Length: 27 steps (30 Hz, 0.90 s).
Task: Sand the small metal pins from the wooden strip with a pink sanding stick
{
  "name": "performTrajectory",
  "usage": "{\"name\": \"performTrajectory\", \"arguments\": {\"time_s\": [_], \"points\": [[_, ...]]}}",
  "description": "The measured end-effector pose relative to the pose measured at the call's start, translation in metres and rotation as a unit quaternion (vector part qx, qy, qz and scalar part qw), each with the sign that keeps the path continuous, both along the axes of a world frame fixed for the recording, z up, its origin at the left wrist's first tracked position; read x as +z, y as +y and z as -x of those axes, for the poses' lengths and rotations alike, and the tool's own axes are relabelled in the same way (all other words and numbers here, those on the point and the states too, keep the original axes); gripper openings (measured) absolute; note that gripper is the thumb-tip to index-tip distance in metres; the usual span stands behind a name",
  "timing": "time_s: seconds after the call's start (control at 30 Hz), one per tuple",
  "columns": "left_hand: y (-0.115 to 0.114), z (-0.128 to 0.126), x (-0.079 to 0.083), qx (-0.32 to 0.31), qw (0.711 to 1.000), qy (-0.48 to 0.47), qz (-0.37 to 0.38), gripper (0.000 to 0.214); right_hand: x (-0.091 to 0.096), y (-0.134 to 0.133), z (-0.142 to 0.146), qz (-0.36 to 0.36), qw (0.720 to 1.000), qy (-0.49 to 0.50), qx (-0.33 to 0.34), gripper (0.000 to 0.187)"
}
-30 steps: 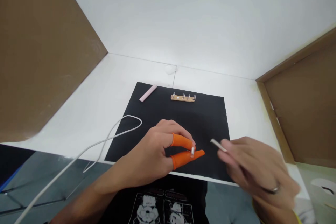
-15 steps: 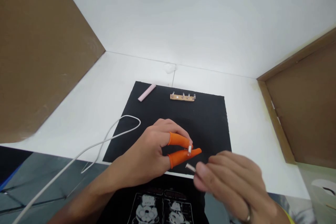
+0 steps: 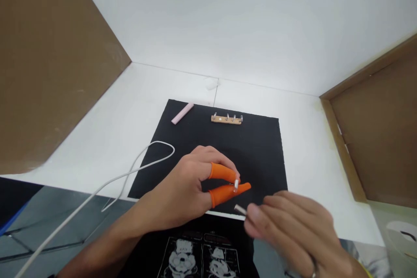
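Observation:
My left hand (image 3: pixel 192 186) hovers over the near part of a black mat (image 3: pixel 260 147). Its thumb and forefinger wear orange finger cots and pinch a small silvery metal piece (image 3: pixel 236 184). My right hand (image 3: pixel 293 230) is low on the right, a little blurred, fingers closed on a thin pale metal rod (image 3: pixel 241 209) whose tip points up-left toward the left hand's pinch. The rod's tip is just below the orange fingertips, apart from them. A ring shows on my right hand.
At the mat's far edge lie a small tan strip with metal pins (image 3: pixel 227 119) and a pink stick (image 3: pixel 182 113). A white cable (image 3: pixel 143 166) loops over the mat's left side and off the white table (image 3: pixel 137 108). Brown cardboard walls (image 3: pixel 48 61) stand left and right.
My right hand has come down and left from the mat's right side with the rod, ending close under the left hand's fingertips. The left hand has barely moved.

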State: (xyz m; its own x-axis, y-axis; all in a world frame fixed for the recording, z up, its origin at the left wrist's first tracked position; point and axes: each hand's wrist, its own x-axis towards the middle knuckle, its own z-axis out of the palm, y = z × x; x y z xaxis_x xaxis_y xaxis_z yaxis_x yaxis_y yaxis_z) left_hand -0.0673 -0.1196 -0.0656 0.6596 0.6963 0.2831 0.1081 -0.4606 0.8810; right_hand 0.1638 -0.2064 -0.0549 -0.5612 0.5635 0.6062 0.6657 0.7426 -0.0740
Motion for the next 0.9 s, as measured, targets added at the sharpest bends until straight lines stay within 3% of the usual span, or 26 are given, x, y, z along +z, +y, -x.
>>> {"name": "performTrajectory", "arguments": {"time_s": [0.17, 0.4, 0.6, 0.8, 0.9], "points": [[-0.002, 0.002, 0.0, -0.003, 1.0, -0.003, 0.007, 0.012, -0.005, 0.013, -0.02, -0.056, 0.994, 0.074, -0.064, 0.03], [-0.002, 0.002, 0.0, -0.004, 1.0, -0.005, 0.004, 0.008, 0.004, -0.004, 0.001, 0.015, 1.0, -0.012, 0.009, 0.005], [-0.002, 0.003, 0.001, -0.011, 1.0, -0.006, 0.004, 0.01, 0.002, 0.008, -0.018, -0.029, 0.995, 0.073, -0.058, 0.037], [-0.002, 0.002, 0.001, -0.004, 1.0, -0.008, 0.002, 0.007, 0.0, -0.001, -0.002, -0.003, 1.0, 0.0, 0.012, 0.007], [-0.003, 0.001, 0.0, -0.007, 1.0, -0.007, -0.001, 0.007, -0.004, 0.004, -0.01, -0.029, 0.999, 0.04, -0.002, 0.017]]}}
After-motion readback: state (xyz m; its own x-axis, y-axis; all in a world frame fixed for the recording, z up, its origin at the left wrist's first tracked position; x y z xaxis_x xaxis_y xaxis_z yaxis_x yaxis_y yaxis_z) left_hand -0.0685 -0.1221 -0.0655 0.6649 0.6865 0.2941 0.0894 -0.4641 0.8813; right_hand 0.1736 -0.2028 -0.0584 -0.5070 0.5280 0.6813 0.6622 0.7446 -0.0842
